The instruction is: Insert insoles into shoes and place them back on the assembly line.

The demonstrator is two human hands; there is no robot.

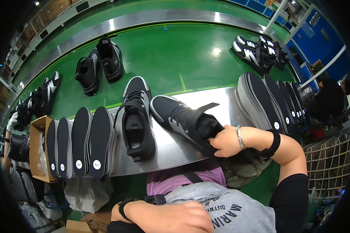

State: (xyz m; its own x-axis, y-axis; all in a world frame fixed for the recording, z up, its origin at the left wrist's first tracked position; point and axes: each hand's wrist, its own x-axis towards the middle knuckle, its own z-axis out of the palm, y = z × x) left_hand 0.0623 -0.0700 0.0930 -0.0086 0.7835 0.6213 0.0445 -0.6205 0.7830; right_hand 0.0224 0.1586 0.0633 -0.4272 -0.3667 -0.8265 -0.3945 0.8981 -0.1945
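My right hand (226,143), with a silver bracelet at the wrist, is closed on the heel opening of a black and grey shoe (175,114). Its fingertips are hidden inside the collar. The shoe lies angled on the steel ledge, its strap (203,111) sticking up loose. Beside it stands the matching shoe (136,116), toe pointing away, with its laces in place and its opening facing me. My left hand (182,218) is before my chest, back upward, away from the shoes. The lower edge cuts it off and its fingers are not clear.
Stacks of black insoles (102,141) stand on the left, with more insole stacks (256,103) on the right. A cardboard box (41,147) adjoins the left stacks. Black shoes (109,60) sit on the green conveyor belt (163,58), with others (252,54) far right. Another person's gloved hand (12,121) is far left.
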